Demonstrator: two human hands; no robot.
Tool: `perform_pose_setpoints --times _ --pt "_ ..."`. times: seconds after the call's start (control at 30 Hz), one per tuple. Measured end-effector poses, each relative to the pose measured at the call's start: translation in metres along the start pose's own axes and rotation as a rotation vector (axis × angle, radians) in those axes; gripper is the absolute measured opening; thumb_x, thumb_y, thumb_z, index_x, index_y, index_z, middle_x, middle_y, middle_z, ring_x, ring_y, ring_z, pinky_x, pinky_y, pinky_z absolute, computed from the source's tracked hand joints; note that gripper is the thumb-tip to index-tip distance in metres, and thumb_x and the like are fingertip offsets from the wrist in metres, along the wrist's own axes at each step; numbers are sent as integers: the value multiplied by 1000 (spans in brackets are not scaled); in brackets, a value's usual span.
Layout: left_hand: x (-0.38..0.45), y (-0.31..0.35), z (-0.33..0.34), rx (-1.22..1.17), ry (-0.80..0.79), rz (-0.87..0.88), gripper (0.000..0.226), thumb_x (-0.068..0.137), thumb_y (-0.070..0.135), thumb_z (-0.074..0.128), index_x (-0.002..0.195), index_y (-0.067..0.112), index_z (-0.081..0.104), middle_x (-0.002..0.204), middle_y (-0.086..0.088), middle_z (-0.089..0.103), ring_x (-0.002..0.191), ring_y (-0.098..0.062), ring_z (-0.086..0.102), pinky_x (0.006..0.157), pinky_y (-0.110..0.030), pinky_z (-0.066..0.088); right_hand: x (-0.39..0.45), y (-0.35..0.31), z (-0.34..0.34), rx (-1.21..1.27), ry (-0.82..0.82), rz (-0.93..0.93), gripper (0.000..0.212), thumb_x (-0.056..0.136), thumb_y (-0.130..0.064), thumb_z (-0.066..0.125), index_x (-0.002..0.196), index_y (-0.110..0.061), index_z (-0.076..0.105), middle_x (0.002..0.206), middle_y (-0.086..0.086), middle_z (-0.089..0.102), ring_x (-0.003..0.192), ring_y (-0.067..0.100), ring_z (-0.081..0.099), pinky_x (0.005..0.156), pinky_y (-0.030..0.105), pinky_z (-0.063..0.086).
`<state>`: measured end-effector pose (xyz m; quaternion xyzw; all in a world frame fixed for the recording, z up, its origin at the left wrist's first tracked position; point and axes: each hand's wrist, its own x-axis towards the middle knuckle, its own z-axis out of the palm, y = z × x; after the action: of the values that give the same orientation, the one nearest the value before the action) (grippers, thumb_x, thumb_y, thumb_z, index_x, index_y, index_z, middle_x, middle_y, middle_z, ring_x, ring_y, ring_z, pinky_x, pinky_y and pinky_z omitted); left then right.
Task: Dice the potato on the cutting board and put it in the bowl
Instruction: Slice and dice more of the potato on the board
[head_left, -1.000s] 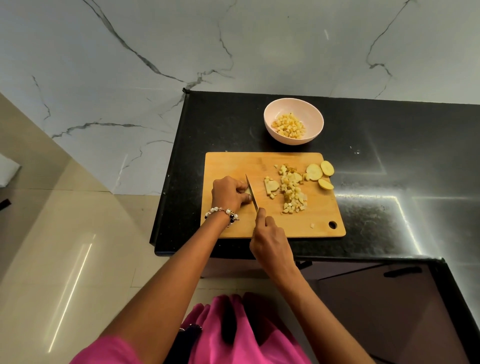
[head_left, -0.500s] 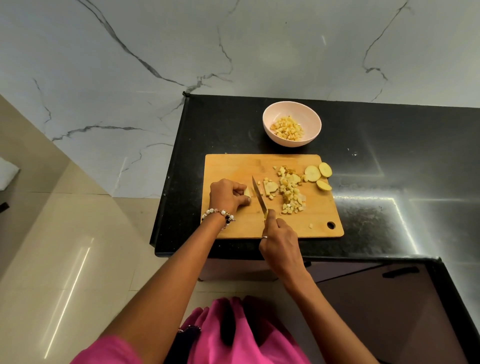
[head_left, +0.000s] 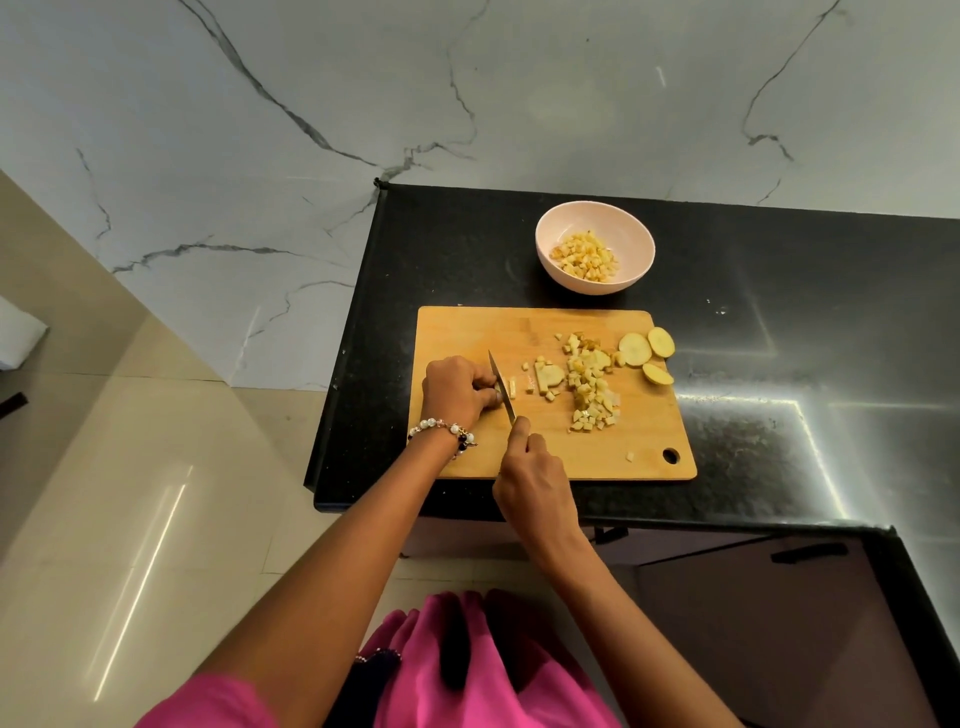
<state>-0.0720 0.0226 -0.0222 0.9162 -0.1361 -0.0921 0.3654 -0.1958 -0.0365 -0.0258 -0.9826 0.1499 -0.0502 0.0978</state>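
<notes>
A wooden cutting board (head_left: 467, 332) lies on the black counter. My left hand (head_left: 457, 387) curls over a small potato piece at the board's left, mostly hiding it. My right hand (head_left: 535, 480) grips a knife (head_left: 501, 387) whose blade stands right against the left fingers. A cut strip (head_left: 513, 388) lies just right of the blade. A pile of potato dice (head_left: 589, 387) sits mid-board, with three round slices (head_left: 647, 351) at the right edge. The pink bowl (head_left: 550, 228) behind the board holds diced potato.
The black counter (head_left: 779, 322) runs right and wraps round the near right corner; its left edge drops to a tiled floor (head_left: 130, 519). A marble wall (head_left: 467, 104) rises behind. One stray potato cube (head_left: 629, 457) lies near the board's hanging hole.
The knife has shifted left from beside the pile back against my left fingers and come down. A fresh strip lies right of the blade. My left hand stays in place.
</notes>
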Motion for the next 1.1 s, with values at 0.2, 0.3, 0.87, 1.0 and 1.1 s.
perform_pose_setpoints --times 0.2,0.3,0.87,1.0,1.1 --pt "-1 0 0 -13 17 5 23 68 20 81 89 12 76 85 -2 73 81 -14 65 80 -32 53 -19 7 0 -6 -28 -17 61 51 12 70 111 15 59 66 16 58 33 23 45 36 22 18" --pt "-3 -1 1 -14 26 2 25 69 22 81 92 13 75 89 -2 73 83 -13 65 79 -30 53 -30 16 2 56 -38 25 58 57 10 70 113 14 58 68 17 59 36 27 49 35 25 23" --pt "-6 -8 -12 -187 215 -204 22 79 8 71 101 8 72 97 -6 72 91 -16 66 86 -25 50 -16 6 2 60 -86 3 58 65 8 62 122 14 51 77 20 61 43 30 52 39 26 23" --pt "-6 -11 -13 -229 218 -208 21 80 8 69 101 8 72 99 -6 71 86 -12 63 84 -22 49 -5 27 1 54 -19 55 54 76 7 54 129 13 45 86 25 62 54 37 56 42 35 33" --pt "-4 -9 -11 -250 196 -196 21 81 9 69 101 9 72 97 -6 71 81 -13 64 84 -28 53 0 40 -6 68 -20 82 55 89 0 41 142 7 28 108 26 58 79 43 59 60 42 43"
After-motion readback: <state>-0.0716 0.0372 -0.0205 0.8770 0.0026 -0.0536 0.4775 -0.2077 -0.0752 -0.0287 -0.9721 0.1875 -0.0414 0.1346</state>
